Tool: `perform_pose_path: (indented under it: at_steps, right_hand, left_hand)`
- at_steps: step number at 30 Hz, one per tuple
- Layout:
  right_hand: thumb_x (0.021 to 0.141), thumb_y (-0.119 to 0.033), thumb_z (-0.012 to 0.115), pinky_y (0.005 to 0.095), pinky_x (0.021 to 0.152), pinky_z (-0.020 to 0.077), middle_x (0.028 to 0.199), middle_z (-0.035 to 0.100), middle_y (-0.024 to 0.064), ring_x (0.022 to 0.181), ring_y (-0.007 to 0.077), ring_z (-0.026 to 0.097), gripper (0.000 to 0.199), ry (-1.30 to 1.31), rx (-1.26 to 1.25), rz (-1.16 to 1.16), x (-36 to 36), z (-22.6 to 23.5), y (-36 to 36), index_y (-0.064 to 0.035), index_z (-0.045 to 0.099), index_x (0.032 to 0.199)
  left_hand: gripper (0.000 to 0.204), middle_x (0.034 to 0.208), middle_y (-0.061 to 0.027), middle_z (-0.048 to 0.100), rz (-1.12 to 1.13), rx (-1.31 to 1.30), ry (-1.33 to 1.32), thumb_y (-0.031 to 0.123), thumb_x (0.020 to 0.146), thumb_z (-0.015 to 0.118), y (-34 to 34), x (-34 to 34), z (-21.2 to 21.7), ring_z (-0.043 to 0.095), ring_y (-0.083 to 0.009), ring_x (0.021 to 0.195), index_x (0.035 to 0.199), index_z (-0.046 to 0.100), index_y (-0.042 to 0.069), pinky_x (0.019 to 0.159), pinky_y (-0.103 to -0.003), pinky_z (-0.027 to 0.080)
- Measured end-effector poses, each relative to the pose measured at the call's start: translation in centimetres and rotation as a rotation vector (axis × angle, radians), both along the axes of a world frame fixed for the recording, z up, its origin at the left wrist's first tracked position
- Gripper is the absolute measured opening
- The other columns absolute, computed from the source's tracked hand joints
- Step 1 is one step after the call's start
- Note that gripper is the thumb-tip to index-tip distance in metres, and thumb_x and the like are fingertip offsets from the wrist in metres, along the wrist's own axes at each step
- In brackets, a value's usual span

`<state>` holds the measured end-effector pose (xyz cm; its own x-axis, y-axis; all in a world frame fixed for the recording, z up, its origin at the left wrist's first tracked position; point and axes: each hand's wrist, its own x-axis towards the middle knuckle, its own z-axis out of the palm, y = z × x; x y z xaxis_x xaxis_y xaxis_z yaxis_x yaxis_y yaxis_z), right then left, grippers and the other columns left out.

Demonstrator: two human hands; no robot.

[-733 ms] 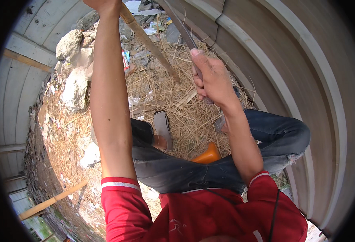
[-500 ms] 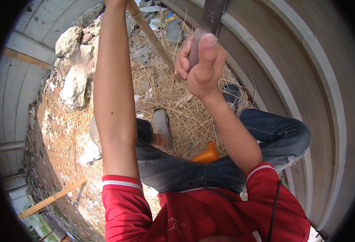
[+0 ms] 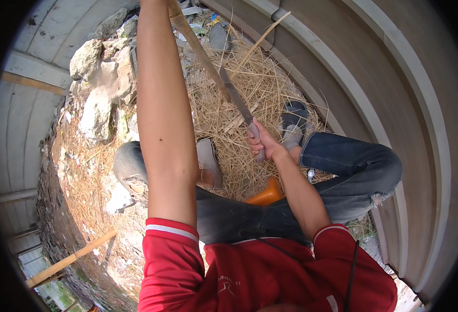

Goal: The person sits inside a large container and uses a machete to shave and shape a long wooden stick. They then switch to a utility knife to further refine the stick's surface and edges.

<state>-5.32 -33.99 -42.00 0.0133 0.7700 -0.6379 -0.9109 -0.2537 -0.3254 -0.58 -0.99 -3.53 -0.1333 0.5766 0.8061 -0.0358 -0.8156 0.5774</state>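
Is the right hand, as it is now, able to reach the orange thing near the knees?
Probably yes: the orange thing lies just below the right hand, nothing between, but that hand grips a knife.

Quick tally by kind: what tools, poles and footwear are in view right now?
Knife, gripped by the right hand: 1
Bamboo poles: 2, one at the blade, one on the ground at lower left
Shoes: 2, grey and dark
Orange object by the legs: 1
Total: 6
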Motion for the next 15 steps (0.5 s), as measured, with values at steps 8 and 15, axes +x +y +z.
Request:
perform_pose_path:
  at_steps: [8,15]
  right_hand:
    - [0.099,-0.057,0.058,0.0281,0.036,0.0337,0.054,0.042,-0.0020,0.040,0.0083,0.040,0.056,-0.836,-0.059,-0.124,0.4,14.3,5.4,-0.0118,0.045,0.068]
    - [0.103,-0.046,0.056,0.0288,0.047,0.0437,0.061,0.055,0.0045,0.051,0.0105,0.052,0.049,-0.854,0.542,-0.606,-2.4,14.4,9.2,-0.0034,0.057,0.080]
  left_hand:
    - [0.058,0.065,-0.0160,0.063,0.121,-0.035,0.051,0.048,0.106,0.043,2.4,0.4,-0.3,0.062,-0.0329,0.064,0.079,0.065,0.001,0.064,-0.045,0.046]
    - [0.058,0.069,-0.0191,0.066,0.178,0.028,-0.004,0.048,0.105,0.044,4.8,-0.5,-0.5,0.066,-0.0360,0.069,0.078,0.065,0.001,0.065,-0.047,0.047]
